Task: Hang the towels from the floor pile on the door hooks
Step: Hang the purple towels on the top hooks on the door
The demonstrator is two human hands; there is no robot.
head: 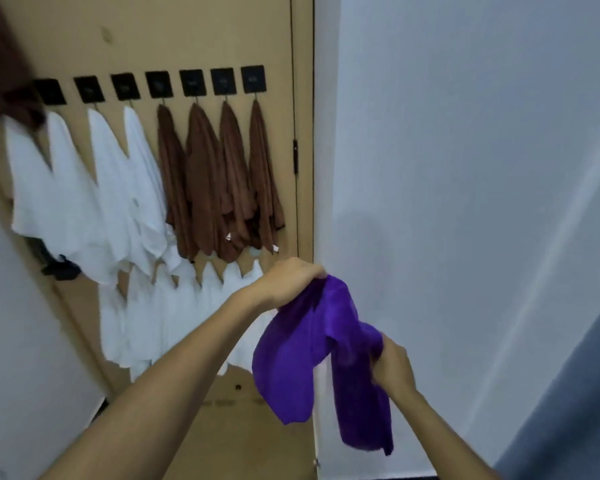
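Purple towel (pixel 312 344) hangs between both hands in front of the tan door (pixel 187 36). Left hand (pixel 288 278) grips its upper edge; right hand (pixel 392 362) pinches a lower fold. Behind, white towels (pixel 84 202) and brown towels (pixel 219 174) hang from black hooks (pixel 191 83).

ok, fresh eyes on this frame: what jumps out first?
The purple towel, low and centre-right, gripped by the left hand at its top and the right hand lower down. Behind it, the tan door carries a row of black hooks with white towels left and brown towels right.
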